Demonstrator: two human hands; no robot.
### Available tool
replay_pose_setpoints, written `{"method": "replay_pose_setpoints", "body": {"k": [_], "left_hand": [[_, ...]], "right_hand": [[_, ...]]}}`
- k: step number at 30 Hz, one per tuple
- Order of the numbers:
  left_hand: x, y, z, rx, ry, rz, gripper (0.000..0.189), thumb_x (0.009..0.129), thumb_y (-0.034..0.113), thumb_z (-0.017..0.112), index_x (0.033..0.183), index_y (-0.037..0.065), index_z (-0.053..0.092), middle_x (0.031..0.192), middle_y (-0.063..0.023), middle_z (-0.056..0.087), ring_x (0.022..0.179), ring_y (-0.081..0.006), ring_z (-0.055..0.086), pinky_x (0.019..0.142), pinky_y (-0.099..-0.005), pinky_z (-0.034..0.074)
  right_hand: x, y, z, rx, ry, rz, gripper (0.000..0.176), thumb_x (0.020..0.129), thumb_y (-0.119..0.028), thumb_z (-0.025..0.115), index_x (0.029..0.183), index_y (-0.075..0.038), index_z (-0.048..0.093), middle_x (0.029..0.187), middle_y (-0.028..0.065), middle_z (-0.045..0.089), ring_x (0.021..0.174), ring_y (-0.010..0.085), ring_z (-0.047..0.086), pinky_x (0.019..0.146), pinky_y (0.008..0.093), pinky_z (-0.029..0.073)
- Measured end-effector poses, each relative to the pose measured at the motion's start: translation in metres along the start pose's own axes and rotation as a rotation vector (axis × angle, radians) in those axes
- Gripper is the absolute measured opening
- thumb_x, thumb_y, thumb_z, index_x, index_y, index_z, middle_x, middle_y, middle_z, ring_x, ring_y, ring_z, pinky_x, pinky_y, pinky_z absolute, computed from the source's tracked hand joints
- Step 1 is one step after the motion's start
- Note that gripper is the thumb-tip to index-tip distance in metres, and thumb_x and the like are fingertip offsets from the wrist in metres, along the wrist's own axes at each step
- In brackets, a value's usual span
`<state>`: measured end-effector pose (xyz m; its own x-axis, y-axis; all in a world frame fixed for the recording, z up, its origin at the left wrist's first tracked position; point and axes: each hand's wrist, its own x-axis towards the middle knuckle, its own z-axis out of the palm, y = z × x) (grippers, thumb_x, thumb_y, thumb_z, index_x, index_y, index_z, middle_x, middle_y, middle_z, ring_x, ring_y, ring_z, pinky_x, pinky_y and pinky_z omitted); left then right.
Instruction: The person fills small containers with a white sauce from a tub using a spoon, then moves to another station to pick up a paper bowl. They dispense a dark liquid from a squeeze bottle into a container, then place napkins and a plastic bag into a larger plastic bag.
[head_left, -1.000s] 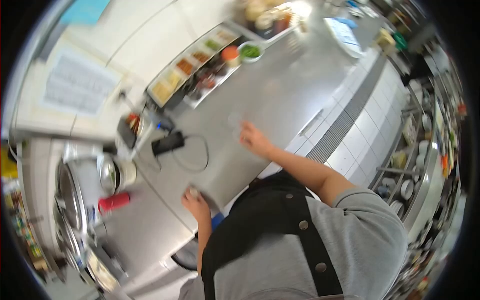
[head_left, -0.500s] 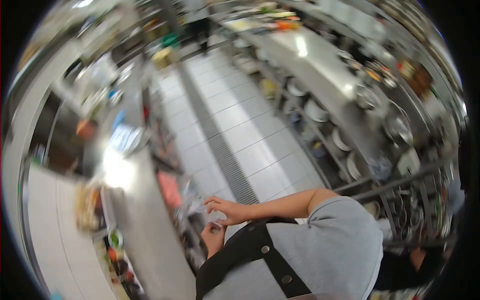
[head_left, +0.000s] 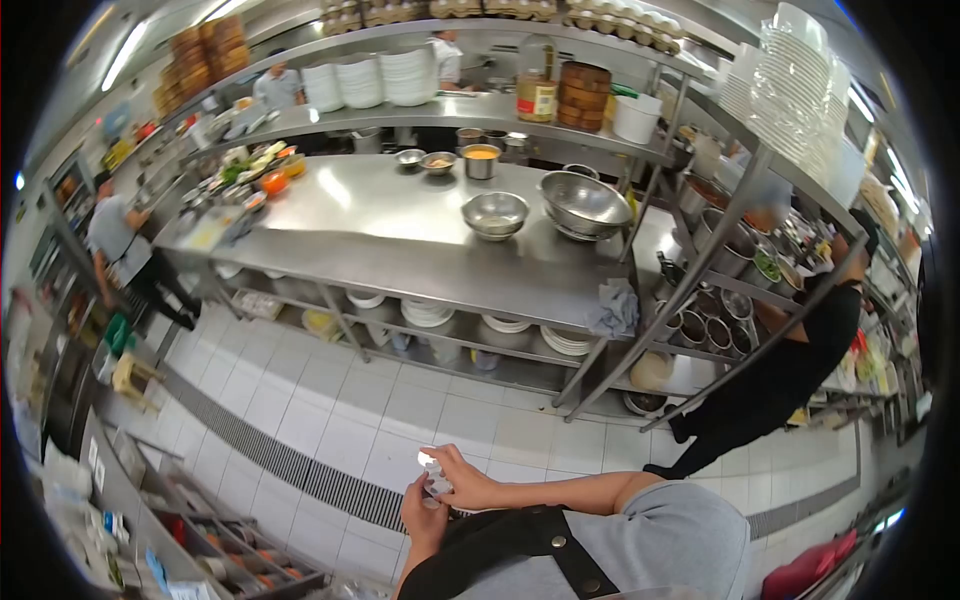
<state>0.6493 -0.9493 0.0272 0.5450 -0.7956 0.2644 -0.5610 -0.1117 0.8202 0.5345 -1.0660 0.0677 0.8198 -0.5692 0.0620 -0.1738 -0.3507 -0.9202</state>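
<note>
Low in the head view, my left hand (head_left: 424,517) and my right hand (head_left: 463,478) are close together in front of my body. Between them is a small, pale, partly clear item (head_left: 436,479), too small to identify. My right fingers are closed on its upper part, and my left thumb and fingers are pressed against its lower side. Both hands are above the tiled floor, apart from any counter.
A steel counter (head_left: 380,259) ahead bears metal bowls (head_left: 495,214) and vegetables. Plates are stacked on shelves below and above. A person in black (head_left: 790,340) stands at the right, another (head_left: 122,235) at the left. A floor drain (head_left: 310,480) crosses the tiles.
The view has swung right, from the aisle between counters to the long steel counter and shelves. My hands remain together around the small item.
</note>
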Motion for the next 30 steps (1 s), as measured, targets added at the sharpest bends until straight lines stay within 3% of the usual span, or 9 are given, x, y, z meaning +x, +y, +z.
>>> {"method": "replay_pose_setpoints", "body": {"k": [5,10,15,19,23,25,27,29,30], "left_hand": [[0.088,-0.016,0.0,-0.188,-0.131,-0.069,0.056,0.071,0.011,0.089,0.121,0.001,0.064,0.105,-0.014,0.071,0.091,-0.0265,0.07,0.074,-0.0354,0.054],[0.176,-0.063,-0.018,-0.096,-0.126,0.125,0.056,0.072,0.003,0.081,0.124,0.003,0.062,0.111,-0.0155,0.07,0.098,-0.0279,0.07,0.076,-0.0343,0.054],[0.242,-0.097,-0.033,-0.074,-0.219,0.12,0.055,0.07,0.001,0.081,0.121,0.002,0.061,0.107,-0.0158,0.068,0.098,-0.031,0.068,0.085,-0.0383,0.055],[0.282,-0.102,-0.022,-0.103,-0.297,0.161,0.055,0.069,0.003,0.083,0.119,0.002,0.061,0.107,-0.0153,0.068,0.099,-0.0323,0.068,0.085,-0.0396,0.054],[0.32,-0.082,0.014,-0.053,-0.378,0.139,0.054,0.067,0.002,0.085,0.116,0.003,0.062,0.103,-0.0136,0.069,0.097,-0.0276,0.067,0.089,-0.037,0.051],[0.337,-0.073,0.042,-0.094,-0.38,0.166,0.054,0.068,0.006,0.085,0.116,0.002,0.062,0.105,-0.0147,0.068,0.099,-0.0311,0.067,0.086,-0.04,0.052],[0.35,-0.061,0.074,-0.096,-0.383,0.195,0.053,0.069,0.007,0.086,0.116,0.002,0.062,0.105,-0.0153,0.068,0.099,-0.0329,0.067,0.085,-0.0418,0.053],[0.367,-0.043,0.114,-0.071,-0.384,0.238,0.053,0.069,0.008,0.087,0.116,0.003,0.062,0.105,-0.0153,0.069,0.099,-0.0328,0.067,0.086,-0.0422,0.053],[0.374,-0.03,0.136,-0.096,-0.392,0.242,0.053,0.069,0.009,0.087,0.116,0.003,0.062,0.105,-0.0154,0.069,0.099,-0.0329,0.067,0.087,-0.0421,0.053]], "right_hand": [[0.072,-0.008,-0.039,-0.029,-0.078,0.063,0.098,0.082,-0.026,0.082,0.159,-0.007,0.024,0.144,0.0254,0.036,0.13,0.0447,0.048,0.11,0.0457,0.044],[0.155,0.031,-0.1,-0.373,0.019,-0.054,0.093,0.089,-0.037,0.077,0.16,-0.008,0.025,0.157,0.0283,0.028,0.142,0.0468,0.037,0.116,0.0483,0.037],[0.169,-0.026,-0.23,-0.552,0.528,-0.035,0.091,0.088,-0.031,0.078,0.159,-0.009,0.027,0.161,0.0277,0.022,0.147,0.0473,0.03,0.12,0.0516,0.03],[0.121,-0.089,-0.366,-0.944,1.012,-0.128,0.087,0.086,-0.026,0.08,0.157,-0.008,0.033,0.162,0.0279,0.022,0.148,0.0463,0.027,0.122,0.0527,0.026],[0.061,-0.193,-0.49,-1.48,1.328,-0.226,0.072,0.086,-0.023,0.08,0.147,-0.006,0.046,0.15,0.0228,0.044,0.141,0.0435,0.037,0.118,0.0519,0.031],[0.037,-0.246,-0.555,-1.653,1.499,-0.371,0.049,0.092,-0.02,0.072,0.135,-0.004,0.055,0.14,0.0222,0.052,0.131,0.0409,0.047,0.111,0.0503,0.039],[0.007,-0.284,-0.632,-1.764,1.584,-0.443,0.043,0.093,-0.016,0.073,0.133,-0.008,0.062,0.138,0.0172,0.057,0.129,0.0328,0.054,0.103,0.043,0.048],[-0.004,-0.316,-0.688,-1.589,1.609,-0.52,0.033,0.096,-0.017,0.068,0.128,-0.008,0.065,0.125,0.0153,0.067,0.114,0.0291,0.065,0.094,0.0425,0.053],[-0.006,-0.325,-0.722,-1.602,1.606,-0.329,0.031,0.097,-0.016,0.067,0.127,-0.008,0.066,0.119,0.0148,0.069,0.107,0.0285,0.068,0.092,0.042,0.054]]}}
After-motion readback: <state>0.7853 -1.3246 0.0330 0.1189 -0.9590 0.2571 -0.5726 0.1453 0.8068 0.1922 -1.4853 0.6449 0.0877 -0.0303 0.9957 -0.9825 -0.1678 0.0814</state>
